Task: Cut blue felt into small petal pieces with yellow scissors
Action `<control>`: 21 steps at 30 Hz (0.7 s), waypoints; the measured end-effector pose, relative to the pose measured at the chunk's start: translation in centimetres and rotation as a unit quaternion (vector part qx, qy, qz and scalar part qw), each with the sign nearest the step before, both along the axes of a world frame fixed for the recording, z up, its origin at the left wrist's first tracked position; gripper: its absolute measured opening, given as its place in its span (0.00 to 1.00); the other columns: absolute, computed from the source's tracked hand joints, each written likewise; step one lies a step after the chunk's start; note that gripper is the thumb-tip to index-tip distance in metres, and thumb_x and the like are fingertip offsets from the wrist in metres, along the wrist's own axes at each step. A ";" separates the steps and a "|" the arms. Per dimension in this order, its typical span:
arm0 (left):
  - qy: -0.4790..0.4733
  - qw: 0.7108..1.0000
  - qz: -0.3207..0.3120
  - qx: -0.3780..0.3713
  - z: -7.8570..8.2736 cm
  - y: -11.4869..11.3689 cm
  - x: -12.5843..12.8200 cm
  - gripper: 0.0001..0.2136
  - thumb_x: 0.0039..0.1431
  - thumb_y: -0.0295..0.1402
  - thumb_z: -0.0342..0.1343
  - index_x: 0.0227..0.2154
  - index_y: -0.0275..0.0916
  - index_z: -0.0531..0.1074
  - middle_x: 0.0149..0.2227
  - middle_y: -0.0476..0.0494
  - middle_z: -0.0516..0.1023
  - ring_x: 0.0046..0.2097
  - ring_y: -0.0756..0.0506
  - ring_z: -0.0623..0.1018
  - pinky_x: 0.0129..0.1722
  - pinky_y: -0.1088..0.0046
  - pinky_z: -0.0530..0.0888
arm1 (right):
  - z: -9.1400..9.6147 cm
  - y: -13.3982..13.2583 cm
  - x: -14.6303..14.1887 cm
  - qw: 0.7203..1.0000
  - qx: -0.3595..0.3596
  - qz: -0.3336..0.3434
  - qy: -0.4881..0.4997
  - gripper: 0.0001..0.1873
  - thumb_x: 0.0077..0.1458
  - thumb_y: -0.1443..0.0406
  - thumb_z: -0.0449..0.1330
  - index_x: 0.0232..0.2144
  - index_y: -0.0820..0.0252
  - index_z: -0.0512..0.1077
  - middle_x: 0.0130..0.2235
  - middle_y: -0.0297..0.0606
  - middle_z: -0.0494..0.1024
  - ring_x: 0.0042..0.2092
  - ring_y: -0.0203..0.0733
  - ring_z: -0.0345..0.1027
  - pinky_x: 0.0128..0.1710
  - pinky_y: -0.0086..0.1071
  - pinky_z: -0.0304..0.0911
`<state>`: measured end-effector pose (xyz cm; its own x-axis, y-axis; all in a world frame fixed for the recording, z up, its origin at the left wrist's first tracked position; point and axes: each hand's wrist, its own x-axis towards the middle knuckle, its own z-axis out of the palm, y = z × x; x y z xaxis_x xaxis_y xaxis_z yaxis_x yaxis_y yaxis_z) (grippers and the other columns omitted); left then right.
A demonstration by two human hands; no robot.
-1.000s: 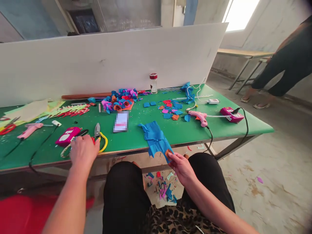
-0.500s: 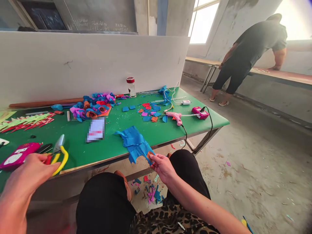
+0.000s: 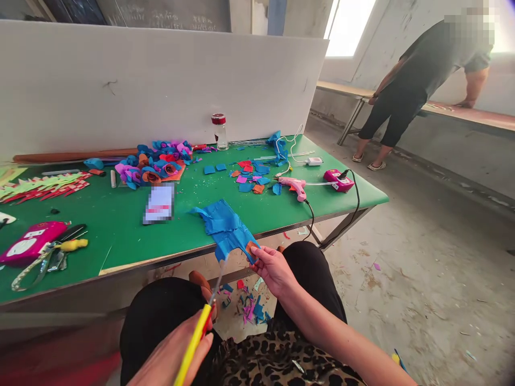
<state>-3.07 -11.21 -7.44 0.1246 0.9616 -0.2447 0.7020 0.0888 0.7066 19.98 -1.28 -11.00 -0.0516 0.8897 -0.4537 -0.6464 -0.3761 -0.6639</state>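
Observation:
My left hand (image 3: 177, 354) is closed around the yellow handles of a pair of scissors (image 3: 203, 321), whose blades point up toward the blue crepe paper (image 3: 225, 228). That paper lies over the front edge of the green table (image 3: 120, 236). My right hand (image 3: 273, 268) pinches the paper's hanging end together with a small orange piece (image 3: 251, 247). The blade tips sit just below the paper's lower edge, left of my right hand.
Paper roses (image 3: 155, 163), coloured scraps (image 3: 253, 177), a glass jar (image 3: 219, 131), a pink glue gun (image 3: 293, 186) with cable and a pink box (image 3: 339, 180) lie on the table. More tools (image 3: 48, 254) sit at left. A white board stands behind. A person (image 3: 406, 91) leans on a bench at right.
My left hand has lifted the yellow scissors off the table's left side and carried them down and right to the blue paper. My right hand keeps its pinch.

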 end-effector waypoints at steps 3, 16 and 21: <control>0.006 0.994 -0.099 -0.051 0.3 0.5 1.4 0.05 0.53 0.39 0.56 0.27 0.46 0.72 0.21 0.51 0.70 0.23 0.48 0.65 0.25 0.73 0.59 | 0.1 -0.2 0.0 1.000 0.000 -0.002 -0.003 0.21 0.29 0.58 0.77 0.23 0.63 0.74 0.22 0.31 0.72 0.23 0.29 0.61 0.29 0.28 0.63; 0.043 0.997 -0.060 -0.006 -1.1 3.7 6.1 0.04 0.50 0.27 0.53 0.26 0.45 0.67 0.15 0.54 0.64 0.16 0.48 0.61 0.24 0.70 0.49 | -0.3 -0.5 -0.2 1.000 0.005 0.005 -0.022 0.20 0.30 0.58 0.76 0.22 0.61 0.72 0.25 0.31 0.75 0.25 0.30 0.61 0.31 0.29 0.61; 0.077 0.992 -0.101 0.017 -1.4 4.6 5.9 0.06 0.48 0.25 0.52 0.28 0.45 0.66 0.16 0.53 0.66 0.17 0.46 0.64 0.25 0.70 0.49 | 0.3 -0.5 -0.1 0.999 0.013 0.010 -0.027 0.21 0.29 0.58 0.76 0.21 0.61 0.71 0.26 0.33 0.76 0.27 0.33 0.65 0.32 0.30 0.61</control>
